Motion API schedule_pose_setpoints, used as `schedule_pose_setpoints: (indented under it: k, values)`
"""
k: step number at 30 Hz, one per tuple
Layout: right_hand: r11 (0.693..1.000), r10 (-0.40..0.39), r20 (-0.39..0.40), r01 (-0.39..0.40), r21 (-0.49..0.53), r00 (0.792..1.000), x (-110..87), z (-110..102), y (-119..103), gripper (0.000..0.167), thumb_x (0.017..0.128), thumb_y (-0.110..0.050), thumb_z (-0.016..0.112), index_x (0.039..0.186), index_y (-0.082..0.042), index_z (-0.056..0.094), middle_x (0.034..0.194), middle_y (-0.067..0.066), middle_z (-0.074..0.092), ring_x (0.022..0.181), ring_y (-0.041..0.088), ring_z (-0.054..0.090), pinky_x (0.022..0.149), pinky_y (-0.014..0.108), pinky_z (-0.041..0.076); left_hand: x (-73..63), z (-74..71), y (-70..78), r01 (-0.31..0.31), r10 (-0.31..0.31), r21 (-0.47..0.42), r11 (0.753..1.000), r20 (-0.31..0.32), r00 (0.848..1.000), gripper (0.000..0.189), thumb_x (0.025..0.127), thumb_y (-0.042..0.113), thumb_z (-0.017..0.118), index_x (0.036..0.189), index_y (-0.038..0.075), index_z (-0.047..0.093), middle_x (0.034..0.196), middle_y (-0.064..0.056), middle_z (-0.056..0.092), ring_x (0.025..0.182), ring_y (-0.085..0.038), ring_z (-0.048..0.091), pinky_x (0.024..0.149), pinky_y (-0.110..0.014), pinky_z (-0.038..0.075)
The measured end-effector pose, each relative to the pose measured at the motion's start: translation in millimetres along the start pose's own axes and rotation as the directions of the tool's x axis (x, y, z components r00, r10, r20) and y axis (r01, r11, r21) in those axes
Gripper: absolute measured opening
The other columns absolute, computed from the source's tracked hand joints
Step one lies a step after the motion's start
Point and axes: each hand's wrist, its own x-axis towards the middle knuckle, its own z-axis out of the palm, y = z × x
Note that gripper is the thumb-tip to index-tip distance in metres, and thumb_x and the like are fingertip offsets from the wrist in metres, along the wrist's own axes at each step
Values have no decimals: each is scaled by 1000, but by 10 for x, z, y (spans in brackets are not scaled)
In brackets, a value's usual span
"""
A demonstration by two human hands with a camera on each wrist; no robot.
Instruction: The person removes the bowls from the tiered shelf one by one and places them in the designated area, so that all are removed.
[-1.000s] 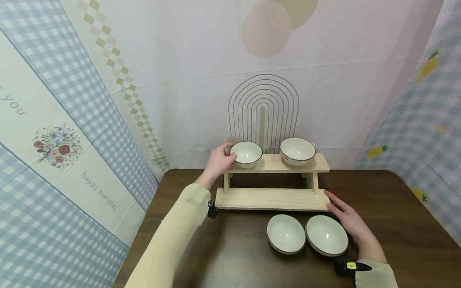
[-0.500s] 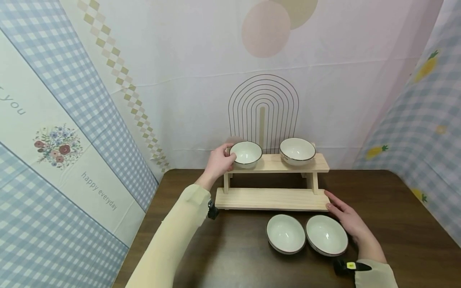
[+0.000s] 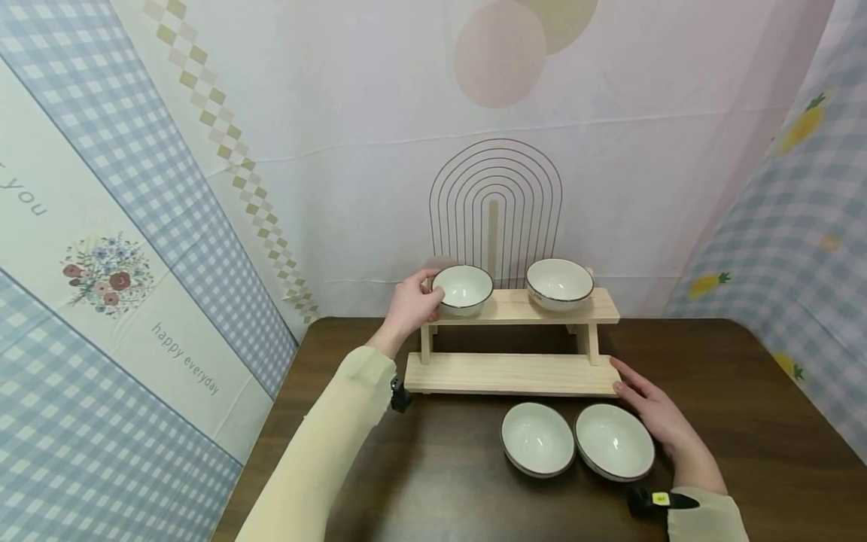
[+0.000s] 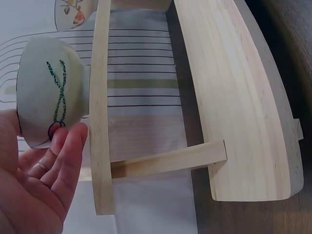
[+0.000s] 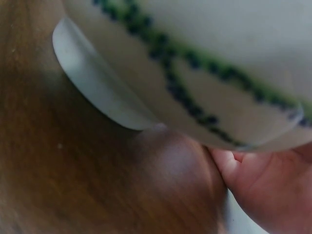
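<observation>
My left hand (image 3: 415,302) holds a small white bowl (image 3: 467,290) with a dark rim by its left side. That bowl stands upright at the left end of the upper tier of a two-tier wooden rack (image 3: 511,374). In the left wrist view the fingers (image 4: 63,158) lie against the bowl's painted green side. My right hand (image 3: 653,410) touches the right end of the rack's lower board with extended fingers. The right wrist view mostly shows the side of a nearby bowl (image 5: 204,73), which hides those fingertips.
A second white bowl (image 3: 560,284) sits at the right of the upper tier. Two more bowls, a left one (image 3: 538,440) and a right one (image 3: 615,443), stand side by side on the dark wooden table (image 3: 433,489) before the rack. A printed cloth (image 3: 379,188) hangs behind.
</observation>
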Motion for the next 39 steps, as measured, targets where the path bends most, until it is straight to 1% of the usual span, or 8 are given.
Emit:
schedule_pose_setpoints:
  k: [5,8,15,22,29,32,35,39]
  values:
    - [1000,-5,-4,5,3,1000,-4,2,9,76,112,-51,49,172,-17,19,171,34,16,152,58,23,115,78,25,7,5,-4,25,-24,-45,999,7,1000,51,99,14,61,149,9,60,78,-10,70,57,-18,65,56,-29,60]
    - [1000,-6,-4,6,0,1000,-4,4,12,76,112,-52,49,172,-17,19,171,34,16,152,58,23,115,78,25,8,6,-3,36,-36,-56,998,9,999,51,100,15,61,150,8,60,79,-10,70,57,-18,66,57,-30,61]
    - [1000,1,-1,-1,-3,1000,11,3,18,76,112,-53,49,173,-18,18,172,33,15,153,59,22,115,79,24,9,-1,-8,48,-47,-70,996,17,999,51,100,13,59,151,7,59,77,-11,70,56,-17,66,56,-30,61]
    - [1000,3,1,-3,-1,1000,17,-1,21,76,112,-52,49,172,-18,19,172,33,15,153,59,21,116,79,23,14,-6,-25,54,-53,-101,993,16,998,50,100,11,59,150,6,59,77,-12,71,59,-18,68,56,-30,62]
    - [1000,-8,-2,8,7,1000,7,9,21,75,112,-50,50,172,-16,20,172,33,16,153,58,21,117,79,22,-8,-5,-58,69,-68,-148,987,14,998,50,101,10,58,151,8,59,76,-14,70,59,-19,68,60,-38,65]
    - [1000,-8,0,8,6,1000,11,5,19,76,112,-51,50,172,-16,20,171,34,16,153,59,22,116,79,23,-34,-6,-69,78,-76,-167,983,15,997,51,101,10,57,152,7,58,77,-14,70,60,-20,68,58,-35,63]
    - [1000,-4,3,4,5,1000,17,0,14,76,112,-51,50,172,-16,19,171,35,15,152,59,22,116,79,23,-76,-12,-72,80,-79,-184,980,14,997,51,100,10,57,151,5,58,78,-13,71,61,-23,69,55,-30,60]
    - [1000,7,4,-7,1,1000,19,2,11,76,112,-52,49,172,-17,18,171,35,15,152,59,22,115,79,23,-131,-8,-105,78,-76,-223,972,18,997,51,99,9,56,150,4,57,76,-13,71,63,-29,71,54,-29,60]
